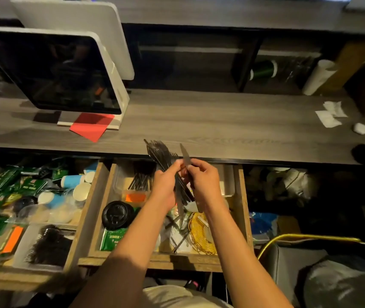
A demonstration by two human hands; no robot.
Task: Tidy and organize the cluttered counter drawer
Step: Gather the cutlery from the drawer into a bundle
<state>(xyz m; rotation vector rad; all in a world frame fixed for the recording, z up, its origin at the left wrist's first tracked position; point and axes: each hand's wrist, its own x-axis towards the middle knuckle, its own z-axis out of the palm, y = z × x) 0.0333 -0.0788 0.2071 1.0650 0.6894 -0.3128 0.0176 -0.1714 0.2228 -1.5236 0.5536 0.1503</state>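
Left hand: the left hand (166, 185) is raised over the far part of the open drawer, its fingers (176, 165) curled round a bundle of black plastic cutlery (161, 153).
Right hand: the right hand (201, 178) is just beside the left, its fingers (193, 166) pinching the handle of a single plastic knife (184, 154), blade pointing up and away.
Cutlery bundle: fork and knife ends fan out above the left hand, over the near edge of the tabletop (221, 121); the handle ends hang down between the two hands.
Drawer: the middle wooden drawer (241, 196) is pulled out below the tabletop, under both forearms.
Drawer contents: a clear plastic tray (121, 178) with more black cutlery at the far left, an orange label (135, 197) near it, a black cup lid (117, 214), a green packet (112, 238) at the near left, a yellow wire basket (200, 234) at the near right, loose cutlery and white wrappers between them.
Left drawer: a second open drawer (81, 223) to the left holds green packets, paper cups (81, 192) and a clear tub of dark pieces.
Tabletop: a white-framed screen (50, 72) stands at the far left with a red card (91, 125) at its base; white paper scraps (330, 114) lie at the far right.
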